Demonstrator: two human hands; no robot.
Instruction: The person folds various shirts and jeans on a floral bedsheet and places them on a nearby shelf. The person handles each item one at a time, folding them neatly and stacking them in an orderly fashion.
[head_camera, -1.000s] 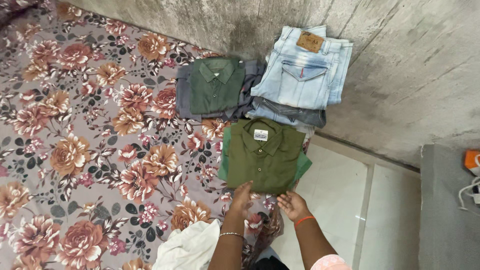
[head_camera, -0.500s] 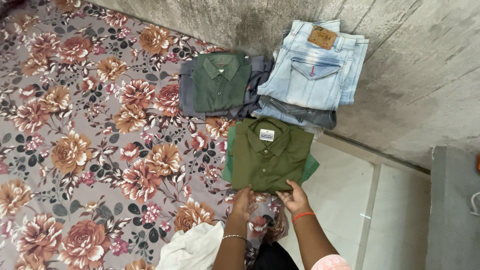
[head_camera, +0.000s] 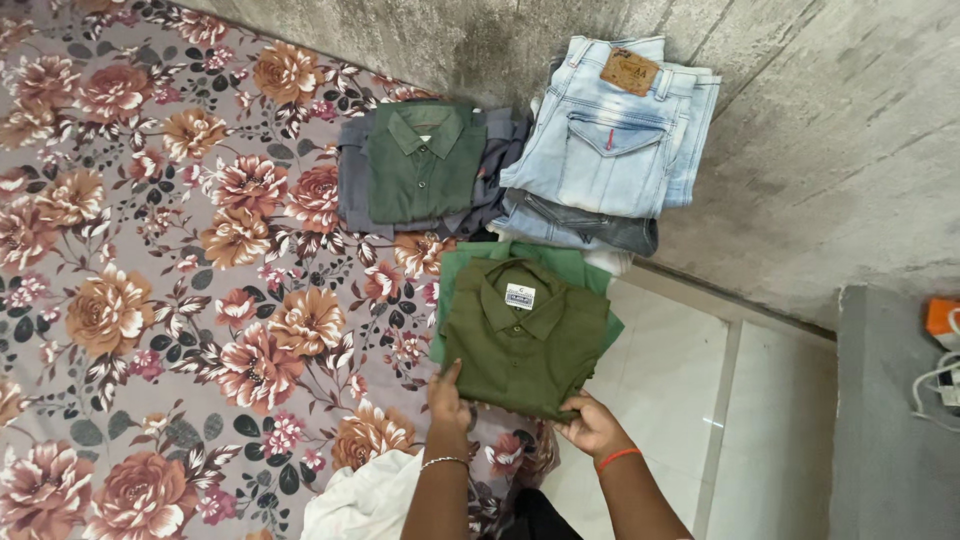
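At the bed's (head_camera: 150, 300) edge, the left hand (head_camera: 447, 398) and right hand (head_camera: 592, 425) grip the olive shirt's (head_camera: 525, 335) near corners. Jeans (head_camera: 610, 140) lie just behind; flowery bed spreads wide leftward.

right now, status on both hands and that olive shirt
Left hand and right hand grip near edge of folded olive shirt. Shirt sits on green garment. Jeans stack beyond, apart.

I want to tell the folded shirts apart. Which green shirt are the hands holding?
The olive-green shirt with a white collar label, nearest the person. Left hand and right hand grip its near edge. The darker green shirt lies untouched by the wall.
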